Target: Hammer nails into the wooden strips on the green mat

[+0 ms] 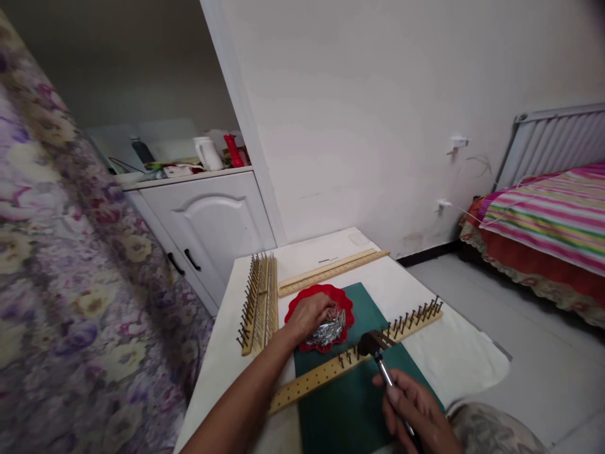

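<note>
My left hand (309,315) reaches into a red scalloped dish (340,296) that holds a heap of shiny metal nails (328,331); the fingers are curled into the heap, and what they pinch is hidden. My right hand (416,410) grips the metal handle of a small hammer (373,345), whose dark head rests over a long wooden strip (312,381). That strip lies slanted across a green mat (350,403); nails stand in the holes of its far half, and the near holes are bare.
Wooden strips full of nails (259,302) lie at the table's left. Two plain strips (331,271) lie at the back. A white cloth (454,353) covers the table. A white cabinet (208,221), a flowered curtain (70,265) and a bed (543,233) surround it.
</note>
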The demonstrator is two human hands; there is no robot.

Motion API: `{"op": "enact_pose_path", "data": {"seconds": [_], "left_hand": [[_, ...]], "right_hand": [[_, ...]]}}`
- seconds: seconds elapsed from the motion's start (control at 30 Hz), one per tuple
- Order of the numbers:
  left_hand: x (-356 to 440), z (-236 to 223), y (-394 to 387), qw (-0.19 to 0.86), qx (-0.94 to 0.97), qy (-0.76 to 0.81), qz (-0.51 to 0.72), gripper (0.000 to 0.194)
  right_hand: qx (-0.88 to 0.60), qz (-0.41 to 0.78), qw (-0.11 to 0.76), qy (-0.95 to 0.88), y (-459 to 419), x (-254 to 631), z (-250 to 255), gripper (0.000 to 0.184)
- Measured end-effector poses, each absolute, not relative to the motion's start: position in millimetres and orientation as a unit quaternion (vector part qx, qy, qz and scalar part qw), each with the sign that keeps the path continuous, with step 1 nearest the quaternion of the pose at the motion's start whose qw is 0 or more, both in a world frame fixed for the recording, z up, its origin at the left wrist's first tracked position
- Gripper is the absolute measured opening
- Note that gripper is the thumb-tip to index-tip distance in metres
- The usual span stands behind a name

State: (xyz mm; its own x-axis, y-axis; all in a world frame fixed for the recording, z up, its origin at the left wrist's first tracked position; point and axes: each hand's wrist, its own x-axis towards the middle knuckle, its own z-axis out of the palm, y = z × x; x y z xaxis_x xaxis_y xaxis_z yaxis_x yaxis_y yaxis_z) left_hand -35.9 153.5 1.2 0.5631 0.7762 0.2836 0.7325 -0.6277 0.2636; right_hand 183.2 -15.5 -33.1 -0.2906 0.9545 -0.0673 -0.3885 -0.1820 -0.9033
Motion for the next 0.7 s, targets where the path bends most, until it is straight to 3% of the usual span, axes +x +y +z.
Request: {"op": "enact_pose_path", "data": {"seconds": [0.2,0.37,0.7], "left_hand": [[-35.9,-8.5,95.2,0.241,0.696,0.530,0.420,0.014],[-30.9,-23.4,45.5,0.378,0.591,0.536,0.470,0.019],[-21.9,-36.7,29.2,0.306,0.633,0.560,0.439,0.018]], "right_hand": [[-0.336,0.695,0.497,-0.397,-19.9,185.4,-29.1,0.035],[-0.344,0.690,0.506,-0.387,-22.0,186.3,-31.1,0.034],[-0.334,0.697,0.478,-0.418,-27.7,186.0,-29.8,0.031]]}}
